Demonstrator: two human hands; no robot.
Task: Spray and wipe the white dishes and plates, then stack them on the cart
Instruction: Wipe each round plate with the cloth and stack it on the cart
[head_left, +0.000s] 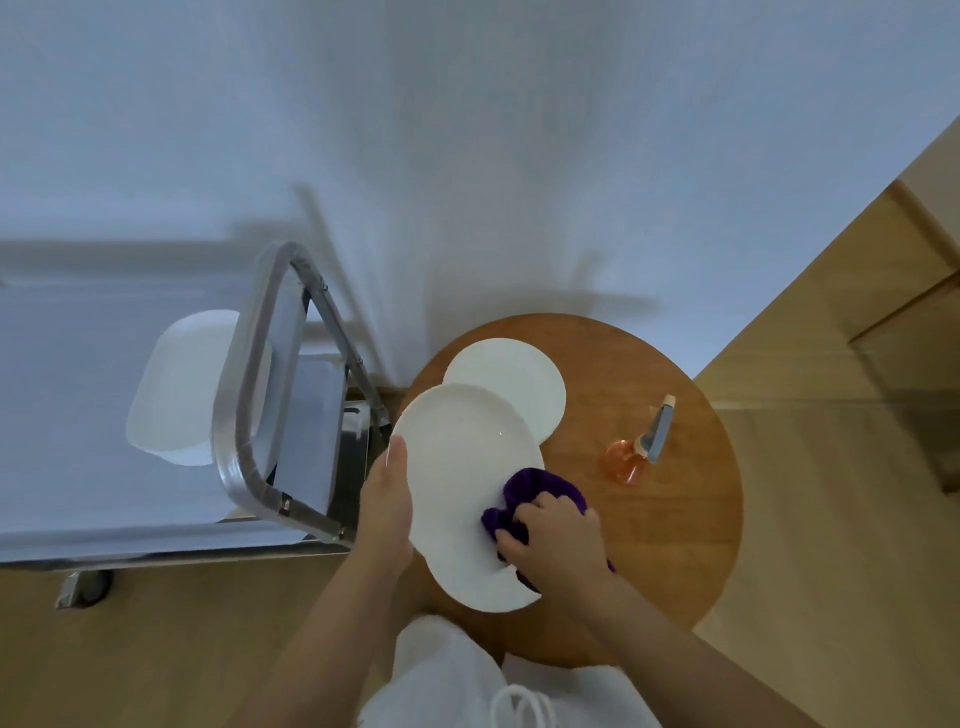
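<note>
The left hand (387, 499) gripped the near-left rim of a white plate (462, 467), thumb lying along the edge, and held it tilted above the round wooden worktop (675, 519). The right hand (558, 535) bunched a purple cloth (540, 488) in curled fingers and pressed it against the plate's face at the lower right. A second white plate (511, 379) lay flat on the worktop just beyond, partly covered by the held plate's far rim. An orange spray bottle (631, 452) stood on the worktop, well to the right of both plates. The relation that mattered was sideways: the cart (249, 415) stood to the left, on the side of the left hand, its metal handle loop nearest, and a stack of white dishes (176, 389) rested on its top shelf beyond that loop. Wiping looked to be in hand, so the stacking was probably next, and the left hand, already on the rim and nearer the cart, seemed the natural carrier, though the plate would have to pass over or round the handle to reach the stack.
</note>
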